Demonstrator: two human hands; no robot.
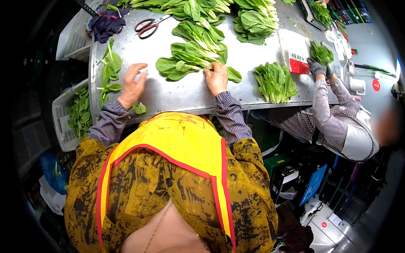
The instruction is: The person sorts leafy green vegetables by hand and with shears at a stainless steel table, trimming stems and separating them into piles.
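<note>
Greens pile (pixel 192 52) sits mid-counter (pixel 168 95), in front of the wearer, stems toward the right. Right hand (pixel 217 79) is at the stem ends, fingers bent in against them; can't tell if it's pinching or just touching. Left hand (pixel 132 86) is empty, fingers apart and loosely curled, above the counter left of the pile.

Risks, my read:
- One-sided lift: leaf end has no support, so stalks could fan out or slip. Cause: left hand is off the pile.
- Single leaf (pixel 233 74) pokes out right of the right hand. Easy to miss or crush under the wrist.
- Scissors (pixel 147 28) lie loose, blades pointing toward the greens. A careless left reach could nick a finger.
- Strip of leaves (pixel 110 67) runs along the left edge, crate (pixel 62 122) just beyond; sleeve could drag some off.
- Leaf scrap (pixel 139 108) near the front edge, likely to fall if brushed.
</note>
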